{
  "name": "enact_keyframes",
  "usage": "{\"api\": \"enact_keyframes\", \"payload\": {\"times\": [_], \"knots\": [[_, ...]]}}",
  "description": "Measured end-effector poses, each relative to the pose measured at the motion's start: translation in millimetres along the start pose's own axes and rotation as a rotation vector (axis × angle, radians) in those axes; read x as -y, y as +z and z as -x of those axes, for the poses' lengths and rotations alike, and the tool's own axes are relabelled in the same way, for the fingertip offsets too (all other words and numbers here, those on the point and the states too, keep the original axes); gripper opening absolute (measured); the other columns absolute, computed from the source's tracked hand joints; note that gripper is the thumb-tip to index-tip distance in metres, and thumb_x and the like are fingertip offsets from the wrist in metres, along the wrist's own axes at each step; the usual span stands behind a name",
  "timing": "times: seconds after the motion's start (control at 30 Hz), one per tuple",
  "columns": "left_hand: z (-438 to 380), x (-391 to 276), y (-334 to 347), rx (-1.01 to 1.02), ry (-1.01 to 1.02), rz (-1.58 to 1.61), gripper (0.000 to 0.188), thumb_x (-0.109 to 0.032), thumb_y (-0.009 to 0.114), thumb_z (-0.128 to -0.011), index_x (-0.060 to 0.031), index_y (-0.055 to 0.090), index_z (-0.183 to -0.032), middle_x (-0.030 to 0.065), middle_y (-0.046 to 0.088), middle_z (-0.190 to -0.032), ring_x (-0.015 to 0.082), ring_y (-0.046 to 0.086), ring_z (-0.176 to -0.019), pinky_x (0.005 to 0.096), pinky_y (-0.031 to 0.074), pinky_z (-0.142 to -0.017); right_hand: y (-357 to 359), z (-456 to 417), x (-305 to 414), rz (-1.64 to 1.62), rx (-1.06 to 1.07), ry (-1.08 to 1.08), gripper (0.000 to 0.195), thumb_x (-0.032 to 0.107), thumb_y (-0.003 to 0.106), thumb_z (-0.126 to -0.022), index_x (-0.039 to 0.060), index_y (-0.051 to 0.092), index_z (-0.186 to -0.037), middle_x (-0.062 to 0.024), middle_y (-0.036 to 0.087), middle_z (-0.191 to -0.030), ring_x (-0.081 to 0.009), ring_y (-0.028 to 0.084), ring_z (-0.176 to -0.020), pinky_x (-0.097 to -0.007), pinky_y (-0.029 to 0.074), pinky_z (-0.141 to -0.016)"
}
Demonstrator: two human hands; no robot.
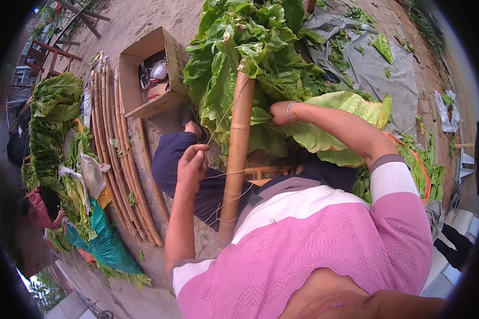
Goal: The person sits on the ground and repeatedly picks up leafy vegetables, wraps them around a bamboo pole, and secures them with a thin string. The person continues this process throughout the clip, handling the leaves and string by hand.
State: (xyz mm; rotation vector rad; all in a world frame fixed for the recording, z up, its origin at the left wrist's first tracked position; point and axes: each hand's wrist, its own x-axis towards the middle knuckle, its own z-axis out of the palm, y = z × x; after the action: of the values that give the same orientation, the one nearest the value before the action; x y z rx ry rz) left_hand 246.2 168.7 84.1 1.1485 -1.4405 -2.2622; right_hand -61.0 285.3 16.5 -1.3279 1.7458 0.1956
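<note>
A thick bamboo pole (238, 131) runs from my lap outward, its far part covered by large green leaves (219, 79) attached along it. My left hand (192, 162) pinches a thin string (226, 115) left of the pole; the string slants up to the pole near the leaves, and more of it crosses the pole lower down. My right hand (281, 114), with a bracelet at the wrist, is at the leaves right of the pole; its fingertips are partly hidden, so its grip is unclear. Broad pale-green leaves (335, 123) lie beneath my right forearm.
Several bamboo poles (115, 159) lie on the ground at left, near an open cardboard box (175, 71) holding small items. Further left are leaf piles, a teal sheet (107, 243) and another person (44, 211). A grey tarp (383, 71) with loose leaves spreads at upper right.
</note>
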Motion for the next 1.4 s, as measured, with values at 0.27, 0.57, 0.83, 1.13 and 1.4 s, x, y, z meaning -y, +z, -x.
{"api": "enact_keyframes", "payload": {"times": [0.27, 0.57, 0.83, 1.13, 1.4], "knots": [[-156, 48, 26, 0.415, -0.382, -0.661, 0.024, -0.019, 0.058, -0.085, -0.0061, 0.055, -0.105, 0.0052, 0.059, -0.075, 0.0116, 0.048, -0.054, 0.0257, 0.036, -0.045, -19, -15, 18, -0.163, -0.343, -0.082, 0.045, 0.042, 0.059, -0.078, -0.0024, 0.056, -0.083, -0.0223, 0.059, -0.080, -0.0373, 0.057, -0.079, -0.0416, 0.044, -0.070], [-263, 55, 10, 0.545, -0.436, -0.239, 0.018, -0.023, 0.055, -0.086, -0.0069, 0.060, -0.091, 0.0032, 0.058, -0.074, 0.0135, 0.054, -0.061, 0.0286, 0.043, -0.054, -35, -27, 18, -0.080, -0.294, -0.260, 0.030, 0.030, 0.057, -0.080, 0.0031, 0.061, -0.091, -0.0192, 0.063, -0.088, -0.0351, 0.059, -0.083, -0.0391, 0.047, -0.074], [-237, -90, 31, 0.671, -0.430, -0.769, 0.017, -0.016, 0.059, -0.084, 0.0004, 0.061, -0.083, -0.0015, 0.055, -0.063, 0.0016, 0.039, -0.043, 0.0179, 0.028, -0.036, -19, -45, 39, 0.027, -0.425, -0.084, 0.021, 0.022, 0.055, -0.078, 0.0053, 0.063, -0.087, -0.0175, 0.063, -0.091, -0.0335, 0.060, -0.084, -0.0386, 0.047, -0.074], [-153, -46, 180, 0.330, -0.004, -0.484, 0.019, -0.013, 0.055, -0.083, 0.0040, 0.063, -0.086, 0.0046, 0.054, -0.058, 0.0115, 0.051, -0.054, 0.0265, 0.041, -0.050, 2, -74, 42, -0.610, -0.777, 0.017, 0.029, 0.029, 0.054, -0.080, 0.0045, 0.060, -0.093, -0.0137, 0.064, -0.090, -0.0300, 0.060, -0.083, -0.0367, 0.048, -0.072], [-143, -17, 250, -0.042, 0.503, -0.497, 0.021, -0.017, 0.050, -0.085, 0.0024, 0.058, -0.083, 0.0213, 0.060, -0.072, 0.0369, 0.058, -0.068, 0.0399, 0.045, -0.063, 12, -45, 33, -0.559, -0.876, -0.050, 0.026, 0.027, 0.054, -0.082, 0.0049, 0.061, -0.094, -0.0099, 0.064, -0.086, -0.0266, 0.060, -0.079, -0.0350, 0.048, -0.070]]}}
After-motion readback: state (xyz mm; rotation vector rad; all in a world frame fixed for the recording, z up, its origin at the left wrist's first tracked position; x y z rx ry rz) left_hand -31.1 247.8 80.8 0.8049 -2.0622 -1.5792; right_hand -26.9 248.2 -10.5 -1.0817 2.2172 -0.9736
